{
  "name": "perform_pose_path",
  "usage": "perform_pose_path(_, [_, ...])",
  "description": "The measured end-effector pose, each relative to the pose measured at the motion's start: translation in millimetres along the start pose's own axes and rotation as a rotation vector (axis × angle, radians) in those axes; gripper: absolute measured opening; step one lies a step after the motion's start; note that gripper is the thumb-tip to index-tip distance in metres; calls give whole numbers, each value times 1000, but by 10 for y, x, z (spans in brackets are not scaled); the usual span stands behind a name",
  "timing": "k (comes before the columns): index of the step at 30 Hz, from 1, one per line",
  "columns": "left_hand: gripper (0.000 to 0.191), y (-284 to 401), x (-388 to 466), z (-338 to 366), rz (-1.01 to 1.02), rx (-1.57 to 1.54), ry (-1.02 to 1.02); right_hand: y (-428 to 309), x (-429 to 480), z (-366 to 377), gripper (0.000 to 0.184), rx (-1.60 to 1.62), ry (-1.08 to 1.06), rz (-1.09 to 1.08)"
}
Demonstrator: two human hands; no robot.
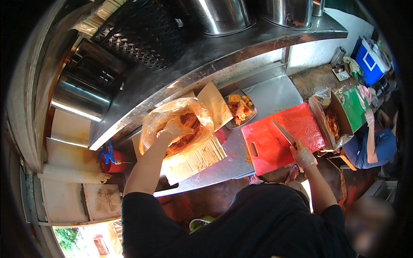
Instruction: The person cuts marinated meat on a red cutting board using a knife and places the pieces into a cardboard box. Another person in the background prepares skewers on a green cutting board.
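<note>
My left hand point(174, 129), in a clear plastic glove, reaches into a plastic-lined cardboard box point(219, 111) of red-sauced meat pieces point(189, 133); its fingertips are hard to make out, so I cannot tell whether it grips a piece. With my right hand point(302, 154), also gloved, I hold a kitchen knife point(283, 131) by its handle, the blade lying over the red cutting board point(271, 161). The board is wet with red sauce. Between box and board, farther back, a metal tray point(254, 116) holds more sauced pieces point(238, 108).
At the board's right stands another plastic-lined box point(341, 121) with sauced pieces. Beyond it a seated co-worker point(376, 145) has a gloved hand at a green cutting board point(353, 108). A metal shelf point(206, 64) with steel pots point(222, 16) overhangs the back. A blue cooler point(371, 61) stands far right.
</note>
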State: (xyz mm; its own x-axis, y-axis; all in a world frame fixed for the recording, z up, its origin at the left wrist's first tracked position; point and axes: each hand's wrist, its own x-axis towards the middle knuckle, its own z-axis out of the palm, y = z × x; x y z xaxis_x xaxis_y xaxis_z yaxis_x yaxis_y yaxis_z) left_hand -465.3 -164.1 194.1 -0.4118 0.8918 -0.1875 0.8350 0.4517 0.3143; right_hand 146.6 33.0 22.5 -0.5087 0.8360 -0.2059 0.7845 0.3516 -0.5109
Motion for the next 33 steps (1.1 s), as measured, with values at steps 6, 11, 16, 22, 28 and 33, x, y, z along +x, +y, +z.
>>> perform_pose_path(6, [103,453,81,131,-357,-7,-112,-173,-15,-139,50,-30,-67,35])
perform_pose_path(11, [84,137,238,327,-373,-168,-75,-255,-28,-169,49,-10,-58,22])
perform_pose_path(16, [62,110,577,677,-360,78,13,39,-21,8,52,-60,14,-32])
perform_pose_path(22, [50,-382,714,597,39,543,-341,-169,-36,-82,38,62,15,6])
perform_pose_path(28, [57,-748,338,176,12,428,-399,-52,-3,-39,45,15,-29,57])
perform_pose_path(33, [64,-1093,-113,2,-195,142,-192,-142,-43,-98,42,-10,11,-11])
